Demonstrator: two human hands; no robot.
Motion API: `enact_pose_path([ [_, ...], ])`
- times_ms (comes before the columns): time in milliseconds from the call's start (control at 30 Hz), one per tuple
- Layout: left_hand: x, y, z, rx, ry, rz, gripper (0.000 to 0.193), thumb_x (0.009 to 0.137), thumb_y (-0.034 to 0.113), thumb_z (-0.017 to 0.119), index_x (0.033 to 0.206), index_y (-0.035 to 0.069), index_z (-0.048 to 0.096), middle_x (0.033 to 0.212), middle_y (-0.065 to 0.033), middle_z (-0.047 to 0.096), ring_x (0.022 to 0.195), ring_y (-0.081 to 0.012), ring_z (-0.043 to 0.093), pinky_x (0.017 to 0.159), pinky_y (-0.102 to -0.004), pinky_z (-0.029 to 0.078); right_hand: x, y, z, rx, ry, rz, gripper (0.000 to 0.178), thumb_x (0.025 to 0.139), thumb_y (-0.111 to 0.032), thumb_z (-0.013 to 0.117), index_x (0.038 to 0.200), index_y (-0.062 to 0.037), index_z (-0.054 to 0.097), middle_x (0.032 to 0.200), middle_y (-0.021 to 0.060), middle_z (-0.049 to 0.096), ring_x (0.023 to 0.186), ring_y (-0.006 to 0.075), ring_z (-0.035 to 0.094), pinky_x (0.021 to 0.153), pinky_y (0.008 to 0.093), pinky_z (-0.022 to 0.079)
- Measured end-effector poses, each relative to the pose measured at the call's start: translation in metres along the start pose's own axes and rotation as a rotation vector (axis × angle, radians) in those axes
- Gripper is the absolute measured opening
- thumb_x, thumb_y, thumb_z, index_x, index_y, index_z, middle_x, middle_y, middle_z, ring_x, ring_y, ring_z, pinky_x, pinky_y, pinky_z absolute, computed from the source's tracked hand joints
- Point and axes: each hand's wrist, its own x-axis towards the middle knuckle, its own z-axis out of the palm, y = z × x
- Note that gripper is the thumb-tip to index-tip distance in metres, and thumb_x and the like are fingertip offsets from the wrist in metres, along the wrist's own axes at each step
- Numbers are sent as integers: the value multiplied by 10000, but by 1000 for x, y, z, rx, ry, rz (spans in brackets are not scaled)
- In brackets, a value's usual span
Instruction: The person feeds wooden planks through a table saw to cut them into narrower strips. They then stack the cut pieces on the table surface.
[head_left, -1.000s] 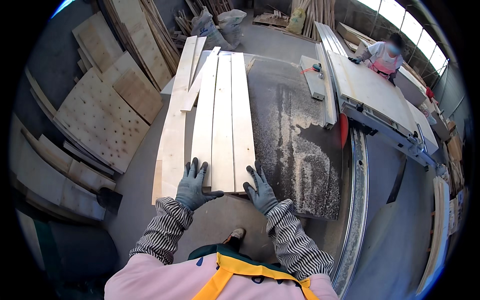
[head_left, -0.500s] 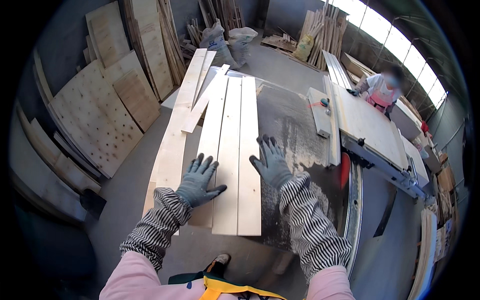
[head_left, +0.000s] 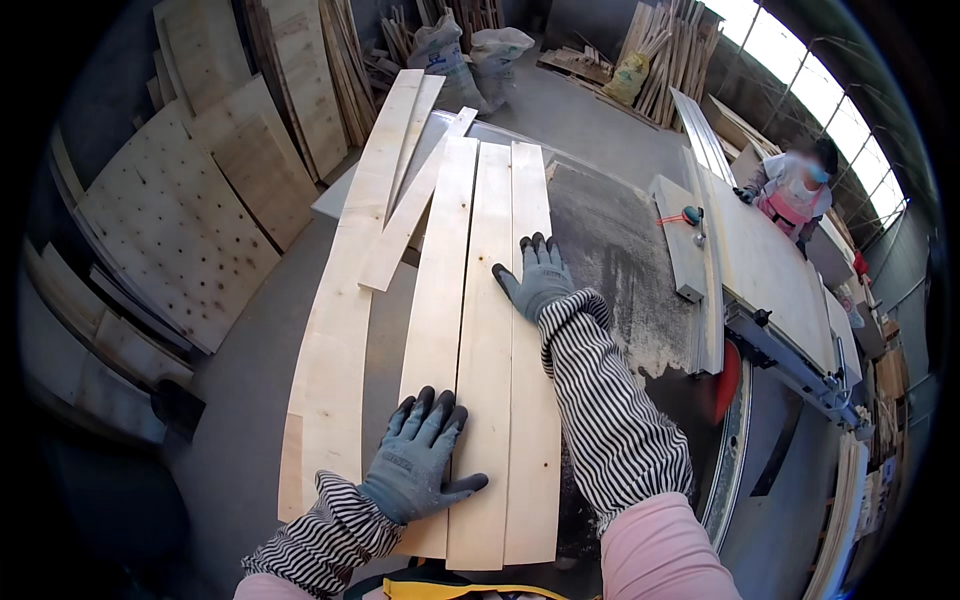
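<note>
Three long pale boards lie side by side and lengthwise before me: a left board (head_left: 440, 270), a middle board (head_left: 490, 240) and a right board (head_left: 532, 420). My left hand (head_left: 420, 455), in a grey glove with dark fingertips, rests on the near part of the left board, its fingers spread and its thumb reaching over the middle board. Farther up, my right hand (head_left: 540, 280), gloved alike, lies open across the right board with its thumb toward the middle one. Neither hand is closed round anything.
Left of these lie another long board (head_left: 335, 340) and a short slanting strip (head_left: 415, 205). A dusty dark machine table (head_left: 630, 270) extends to the right, with a red guard (head_left: 727, 380). Beyond it a co-worker (head_left: 790, 190) stands by a large panel (head_left: 770, 250). Sheets (head_left: 180, 210) lean at left.
The three boards now reach nearer to me. My left hand has moved nearer along them; my right hand has gone farther up and left, onto the right board.
</note>
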Motion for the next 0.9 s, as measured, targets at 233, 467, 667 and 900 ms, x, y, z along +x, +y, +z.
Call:
enact_pose_path([
  [233,2,0,0,68,-3,18,904,837,671,425,1410,-10,268,1472,-255,196,1399,-373,104,1142,-458,55,-2,-7,-9,-11,-31,51,783,887,-576,389,1448,-59,213,1527,142,127,1413,319,81,1135,459,120],
  [467,12,11,3,44,66,71,875,792,567,594,1391,-4,311,1459,-241,243,1391,-361,151,1141,-459,105,-4,78,39,1006,364,-43,552,932,-370,498,1346,-18,404,1417,184,374,1334,365,295,1101,377,238],
  [667,-8,8,22,65,148,10,823,796,495,625,1377,-11,337,1445,-237,277,1377,-367,189,1140,-452,127,-220,70,34,1443,499,161,379,955,-54,427,1327,24,420,1353,151,462,1270,215,417,1065,291,309],
  [900,-11,20,46,152,272,125,766,817,465,605,1360,-20,364,1425,-242,314,1353,-374,235,1128,-444,177,-526,119,118,1672,573,483,351,960,-66,404,1292,36,451,1284,151,519,1173,208,513,1017,295,379],
])
